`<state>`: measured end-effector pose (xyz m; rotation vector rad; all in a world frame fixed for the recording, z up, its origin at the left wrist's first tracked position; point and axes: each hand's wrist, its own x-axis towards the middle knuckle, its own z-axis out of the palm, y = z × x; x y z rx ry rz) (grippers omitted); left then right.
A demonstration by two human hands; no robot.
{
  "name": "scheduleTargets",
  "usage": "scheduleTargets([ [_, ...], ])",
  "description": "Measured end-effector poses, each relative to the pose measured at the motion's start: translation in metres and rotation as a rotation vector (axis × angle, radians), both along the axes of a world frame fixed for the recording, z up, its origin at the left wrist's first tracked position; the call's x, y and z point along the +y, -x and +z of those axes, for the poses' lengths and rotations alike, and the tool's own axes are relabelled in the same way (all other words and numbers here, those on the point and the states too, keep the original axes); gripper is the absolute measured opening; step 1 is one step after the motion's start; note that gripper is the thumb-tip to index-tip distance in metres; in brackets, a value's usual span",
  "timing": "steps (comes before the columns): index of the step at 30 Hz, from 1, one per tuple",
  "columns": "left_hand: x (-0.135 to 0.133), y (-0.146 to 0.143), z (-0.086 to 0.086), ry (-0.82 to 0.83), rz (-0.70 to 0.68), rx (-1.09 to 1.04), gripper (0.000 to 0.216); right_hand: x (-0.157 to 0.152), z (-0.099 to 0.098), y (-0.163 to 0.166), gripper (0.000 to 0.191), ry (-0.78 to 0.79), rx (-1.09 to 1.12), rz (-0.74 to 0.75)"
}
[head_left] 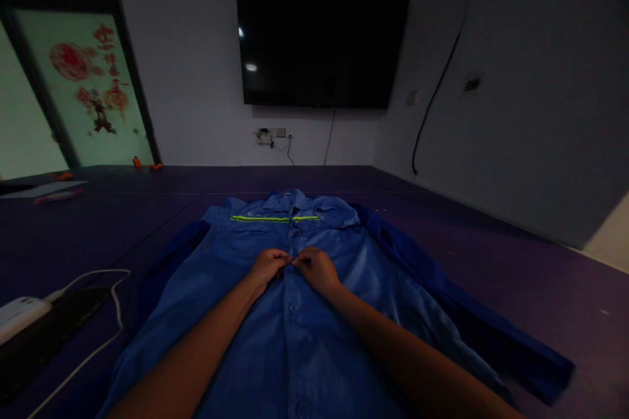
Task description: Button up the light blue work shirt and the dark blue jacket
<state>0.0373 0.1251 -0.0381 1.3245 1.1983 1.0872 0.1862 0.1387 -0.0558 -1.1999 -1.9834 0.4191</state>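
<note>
A blue work shirt (334,334) with darker blue sleeves lies front up, its collar at the far end. Yellow-green strips (260,218) cross its chest. At the middle of the front placket, my left hand (270,267) pinches the cloth edge from the left. From the other side my right hand (317,268) pinches the placket, its fingertips almost touching the left ones. Whatever button sits between the fingertips is hidden. Below the hands, a button (293,308) shows on the placket, and another button (303,408) lies nearer to me.
A white power adapter (24,314) with a white cable (118,304) is at the left, beside a dark flat object (63,334). The dark purple surface (491,242) reaches the walls. A television (322,49) hangs ahead. Small orange objects (156,167) stand near the door.
</note>
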Motion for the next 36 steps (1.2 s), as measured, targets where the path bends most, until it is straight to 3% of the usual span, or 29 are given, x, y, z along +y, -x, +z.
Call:
scheduleTargets([
  [15,-0.004,-0.003,0.002,0.018,0.043,-0.044,0.044,-0.002,0.002,0.000,0.019,-0.024,-0.087,-0.084],
  [26,-0.003,-0.002,0.004,0.046,0.017,-0.063,0.034,-0.005,0.005,0.001,0.022,-0.052,-0.142,-0.120],
  [36,-0.014,-0.003,0.014,0.012,-0.069,-0.042,0.040,-0.012,0.012,0.001,0.049,-0.048,-0.089,-0.153],
])
